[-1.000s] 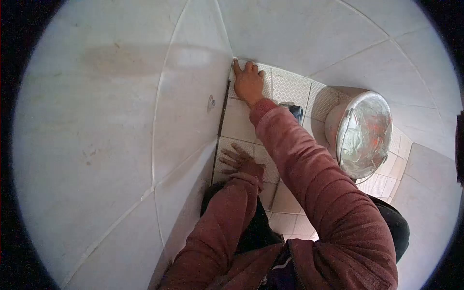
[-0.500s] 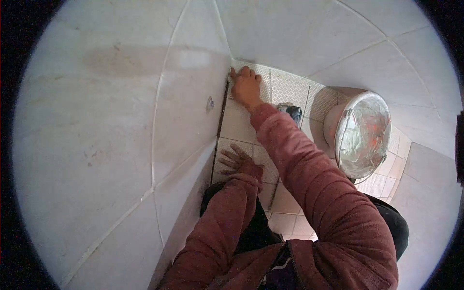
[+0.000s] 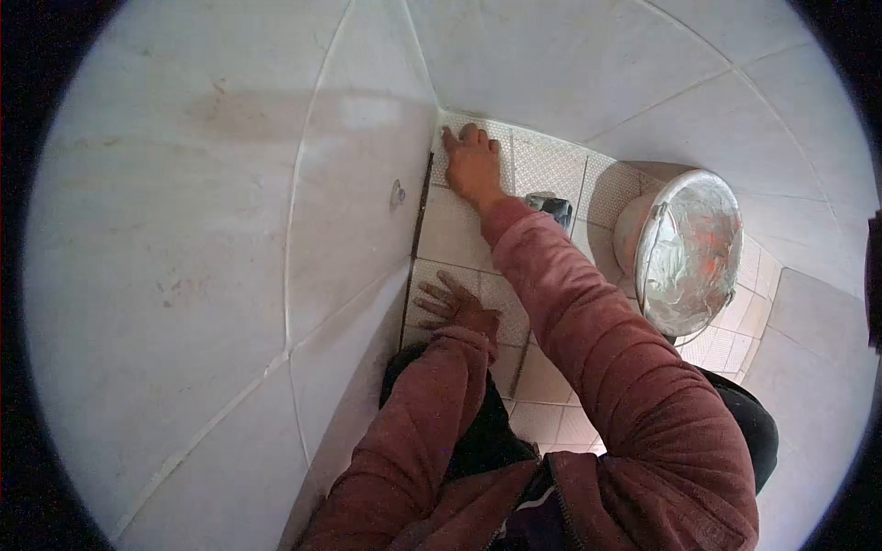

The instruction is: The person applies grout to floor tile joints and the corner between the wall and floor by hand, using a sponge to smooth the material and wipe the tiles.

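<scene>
My right hand (image 3: 475,167) reaches down to the textured floor tile (image 3: 501,151) in the corner, holding nothing that shows. Its thumb points toward the left wall, apart from the bent fingers. Nearer to me, my left hand (image 3: 452,303) lies flat on another floor tile (image 3: 501,298) with its fingers spread, close beside the wall. A dark, narrow gap (image 3: 422,213) runs between the floor tiles and the left wall, ending near my right hand. Just right of my right wrist sits a small black object (image 3: 554,208) with a pale, smeared edge.
On the right stands a bucket (image 3: 694,257), its inside smeared with pale grey-white paste. Large light tiles cover the left wall (image 3: 211,230) and the back wall (image 3: 570,64). A small round fitting (image 3: 397,195) sits on the left wall. My dark-trousered knees are at either side.
My right hand has shifted slightly to the right, away from the left wall. My left hand stays flat on the tile. The bucket and the black object have not moved.
</scene>
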`<state>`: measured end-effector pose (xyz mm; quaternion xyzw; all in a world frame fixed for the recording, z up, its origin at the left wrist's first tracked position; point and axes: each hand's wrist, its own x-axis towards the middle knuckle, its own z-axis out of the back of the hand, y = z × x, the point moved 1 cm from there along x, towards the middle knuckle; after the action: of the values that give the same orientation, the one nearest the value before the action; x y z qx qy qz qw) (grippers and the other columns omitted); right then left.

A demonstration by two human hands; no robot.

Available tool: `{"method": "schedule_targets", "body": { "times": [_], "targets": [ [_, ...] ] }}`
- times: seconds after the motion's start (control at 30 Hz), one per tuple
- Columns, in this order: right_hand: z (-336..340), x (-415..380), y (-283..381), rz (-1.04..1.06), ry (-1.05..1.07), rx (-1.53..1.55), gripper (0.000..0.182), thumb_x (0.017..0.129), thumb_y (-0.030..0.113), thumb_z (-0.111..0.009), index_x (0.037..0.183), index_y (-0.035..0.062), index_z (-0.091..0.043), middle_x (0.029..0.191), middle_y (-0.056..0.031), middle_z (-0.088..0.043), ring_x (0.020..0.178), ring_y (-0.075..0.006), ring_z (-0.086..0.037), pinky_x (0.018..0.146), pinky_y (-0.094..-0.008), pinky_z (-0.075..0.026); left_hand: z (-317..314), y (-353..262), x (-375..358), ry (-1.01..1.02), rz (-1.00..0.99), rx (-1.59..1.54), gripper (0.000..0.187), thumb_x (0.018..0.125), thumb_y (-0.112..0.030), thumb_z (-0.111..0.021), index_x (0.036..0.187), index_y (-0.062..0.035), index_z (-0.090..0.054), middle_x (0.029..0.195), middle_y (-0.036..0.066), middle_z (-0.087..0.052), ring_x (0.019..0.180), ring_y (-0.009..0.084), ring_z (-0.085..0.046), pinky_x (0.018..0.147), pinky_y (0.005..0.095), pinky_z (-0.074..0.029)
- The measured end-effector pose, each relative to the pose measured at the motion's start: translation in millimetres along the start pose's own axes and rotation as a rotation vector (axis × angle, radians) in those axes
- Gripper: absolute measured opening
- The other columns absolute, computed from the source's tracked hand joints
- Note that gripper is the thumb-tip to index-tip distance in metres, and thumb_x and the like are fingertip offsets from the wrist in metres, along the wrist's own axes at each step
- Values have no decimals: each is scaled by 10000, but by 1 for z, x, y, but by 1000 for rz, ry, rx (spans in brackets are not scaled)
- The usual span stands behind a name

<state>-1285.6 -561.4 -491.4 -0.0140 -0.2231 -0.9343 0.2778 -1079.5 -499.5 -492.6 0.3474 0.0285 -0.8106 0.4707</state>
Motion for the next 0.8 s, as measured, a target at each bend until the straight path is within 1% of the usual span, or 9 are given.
{"method": "schedule_targets", "body": {
  "times": [0.07,0.13,0.3,0.43,0.5,0.6,0.67,0.73,0.8],
  "targets": [
    [-7,-6,2,18,-55,-39,328,673,105,-513,989,101,-601,984,-111,-462,940,-272,-440,777,-408,-354,28,3,-5,121,-6,-54,1175,585,-459,-727,1347,-124,102,1391,218,87,1275,422,16,944,642,-115],
    [-8,-21,9,104,98,-24,218,736,160,-496,881,62,-625,990,-145,-464,953,-288,-427,790,-447,-340,40,1,-6,236,-13,-108,1168,589,-452,-726,1347,-128,102,1392,215,90,1277,415,19,945,642,-111],
    [95,-8,15,-21,242,73,230,720,176,-500,882,71,-625,932,-151,-517,889,-312,-503,744,-455,-406,32,2,2,311,31,-150,1216,552,-436,-755,1338,-148,127,1392,208,109,1276,408,70,952,637,-85],
    [214,26,-26,-13,415,-28,274,669,139,-511,915,81,-619,863,-168,-587,821,-327,-571,695,-431,-462,6,1,4,198,1,-202,1234,544,-431,-760,1335,-149,144,1389,215,112,1271,417,83,951,638,-93],
    [256,26,-50,140,663,-9,308,667,145,-512,955,88,-607,890,-163,-600,827,-321,-575,724,-408,-456,0,-1,5,90,25,-157,1250,537,-431,-763,1333,-149,157,1386,222,117,1266,428,92,947,639,-109],
    [263,16,-78,188,632,354,276,685,153,-521,910,8,-590,834,-190,-602,729,-320,-577,694,-402,-449,-31,1,13,-92,-1,-142,1280,511,-436,-775,1332,-146,164,1383,231,116,1260,449,74,934,652,-129],
    [218,8,-76,155,499,324,354,681,147,-548,1002,-1,-567,940,-212,-577,830,-315,-558,743,-393,-441,-42,0,13,-262,-21,-118,1286,503,-437,-778,1332,-147,162,1383,232,115,1259,453,66,932,654,-131],
    [130,6,-64,737,469,-215,451,709,99,-514,1152,22,-487,1089,-221,-493,966,-327,-486,825,-376,-411,-42,-2,17,-211,27,-117,1278,503,-443,-776,1335,-155,150,1383,233,107,1261,451,49,932,654,-136],
    [90,-7,-32,9,584,143,455,766,113,-435,1220,89,-442,1172,-191,-439,1020,-374,-446,842,-417,-388,-5,-1,4,-91,30,-123,1266,510,-445,-773,1337,-160,144,1385,229,105,1264,445,44,937,649,-135]
  ]
}}
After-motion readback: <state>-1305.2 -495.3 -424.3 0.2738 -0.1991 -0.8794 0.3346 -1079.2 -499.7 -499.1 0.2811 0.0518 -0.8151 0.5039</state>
